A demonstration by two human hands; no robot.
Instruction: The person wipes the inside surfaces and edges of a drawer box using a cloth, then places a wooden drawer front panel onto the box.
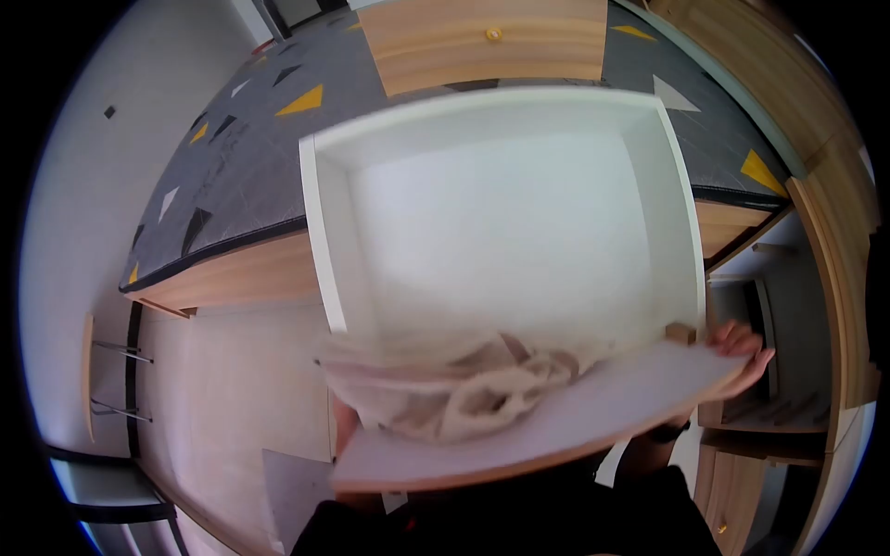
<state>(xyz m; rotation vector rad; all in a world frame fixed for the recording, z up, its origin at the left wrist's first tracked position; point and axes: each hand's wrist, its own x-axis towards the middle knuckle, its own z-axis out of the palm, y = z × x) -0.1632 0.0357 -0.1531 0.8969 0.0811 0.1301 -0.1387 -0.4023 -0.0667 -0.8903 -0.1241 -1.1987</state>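
Observation:
A light-coloured board (630, 398) with a wood-toned edge is held across my body, tilted, its right end higher. My right hand (739, 357) is closed around that right end, fingers curled over the top edge. At the other end, my left hand (344, 424) is mostly hidden by the board and a crumpled beige cloth (464, 389), but appears to grip the board. The cloth lies along the board's inner side and is blurred. Just beyond is an open white drawer box (320, 241); whether the board is joined to it I cannot tell.
A grey mattress (250, 157) with yellow and white triangles lies behind the box. On it stands a wooden drawer front (491, 56) with a round yellow knob. Wooden shelving (825, 306) is at the right. A folding-legged wooden piece (90, 380) leans at the left.

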